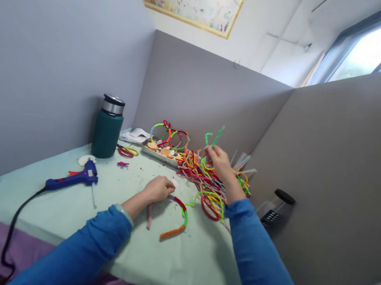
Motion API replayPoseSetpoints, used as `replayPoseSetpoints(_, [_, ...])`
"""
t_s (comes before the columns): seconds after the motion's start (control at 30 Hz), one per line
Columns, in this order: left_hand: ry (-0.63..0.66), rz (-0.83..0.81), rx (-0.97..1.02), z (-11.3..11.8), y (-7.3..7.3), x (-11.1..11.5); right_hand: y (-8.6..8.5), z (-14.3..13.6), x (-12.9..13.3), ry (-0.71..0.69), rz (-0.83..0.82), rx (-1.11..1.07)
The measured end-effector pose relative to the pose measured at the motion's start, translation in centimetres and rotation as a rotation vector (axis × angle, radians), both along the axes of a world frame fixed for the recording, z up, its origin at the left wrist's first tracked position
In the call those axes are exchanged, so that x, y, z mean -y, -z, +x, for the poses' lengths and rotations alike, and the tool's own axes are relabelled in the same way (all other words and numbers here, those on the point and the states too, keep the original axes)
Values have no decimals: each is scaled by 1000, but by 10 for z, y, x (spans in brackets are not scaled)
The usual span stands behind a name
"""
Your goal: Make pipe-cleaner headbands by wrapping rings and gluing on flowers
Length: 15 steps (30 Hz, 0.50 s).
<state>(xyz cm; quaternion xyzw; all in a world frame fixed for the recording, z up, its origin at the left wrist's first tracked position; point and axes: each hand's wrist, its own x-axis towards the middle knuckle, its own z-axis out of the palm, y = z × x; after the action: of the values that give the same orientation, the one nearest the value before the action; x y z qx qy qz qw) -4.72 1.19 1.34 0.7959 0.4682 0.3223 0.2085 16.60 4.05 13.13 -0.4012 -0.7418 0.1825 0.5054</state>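
Note:
My left hand (159, 189) is low over the table, its fingers curled on the top of a headband (185, 209) wrapped in coloured pipe cleaners. Red, green and orange sections show to the right of the hand, and a pink end comes out below the wrist; the top of the arc is partly hidden. Raised above a heap of loose pipe cleaners (203, 176), my right hand (219, 161) pinches a bent green pipe cleaner (218, 136), which sticks up past the fingers.
A blue glue gun (71, 179) with a black cord lies at left, near a dark green bottle (107, 129). Scissors (127, 152) lie behind. A metal tray (161, 158) holds shells and finished hoops. Grey partitions (213, 88) enclose the table.

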Motion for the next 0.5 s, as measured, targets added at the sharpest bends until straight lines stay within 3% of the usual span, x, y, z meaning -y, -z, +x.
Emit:
replayPoseSetpoints(0.07, [22,-3,207,2,-5,4,29,-12,31,-1,81,154])
replayPoseSetpoints(0.23, [140,-345,812,12,-15,10,92,-31,75,-93,111,261])
replayPoseSetpoints(0.4, [175,-439,1040,12,-9,5,119,-28,73,-113,64,315])
replayPoseSetpoints(0.5, [170,-474,1149,8,-6,2,128,-23,67,-77,-58,210])
